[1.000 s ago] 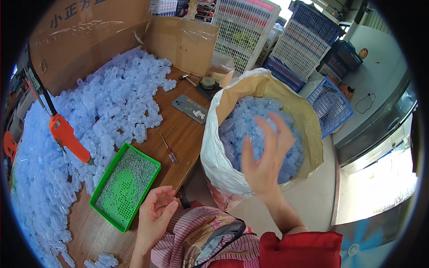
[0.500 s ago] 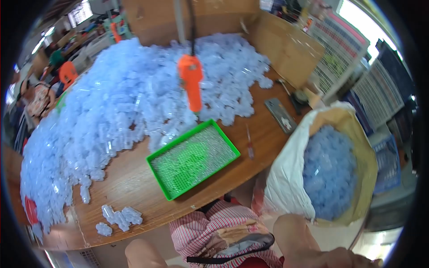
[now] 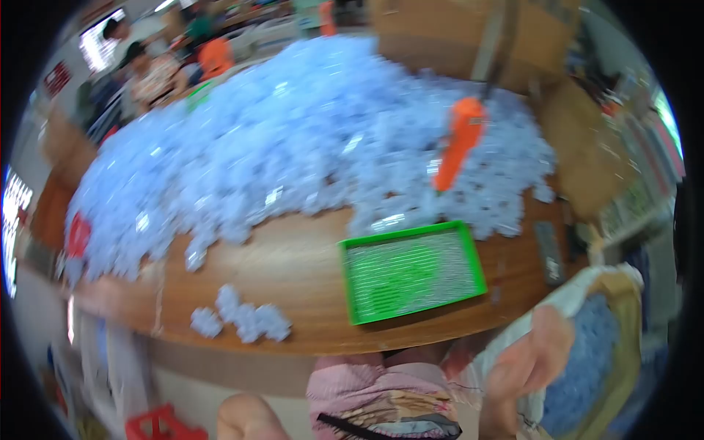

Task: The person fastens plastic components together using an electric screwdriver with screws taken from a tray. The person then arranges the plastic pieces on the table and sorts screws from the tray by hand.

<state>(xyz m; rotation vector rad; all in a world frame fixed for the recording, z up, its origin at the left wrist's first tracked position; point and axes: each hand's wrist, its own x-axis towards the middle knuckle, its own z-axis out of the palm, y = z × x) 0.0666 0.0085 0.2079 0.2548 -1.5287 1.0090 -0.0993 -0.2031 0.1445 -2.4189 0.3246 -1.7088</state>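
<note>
My right hand (image 3: 539,352) is blurred by motion at the lower right, in front of the white sack (image 3: 506,337) that holds pale blue clear plastic pieces (image 3: 587,359). Its fingers are too smeared to tell whether they hold anything. My left hand does not show; a rounded patch of bare skin at the bottom edge has no visible fingers. A green tray (image 3: 477,260) with small metallic bits lies near the table's front edge. Behind it spreads a large heap of similar plastic pieces (image 3: 279,132). Several loose pieces (image 3: 253,321) lie left of the tray.
An orange-handled tool (image 3: 460,143) hangs over the heap. A phone (image 3: 548,253) lies on the wooden table (image 3: 293,242), right of the tray. Cardboard (image 3: 433,37) stands behind. Two people are at the upper left. A red stool (image 3: 165,425) stands below the table at left.
The view has swung left, so the tray and sack appear farther right. My left hand, beside the tray a second ago, has left view. My right hand is no longer over the sack's opening.
</note>
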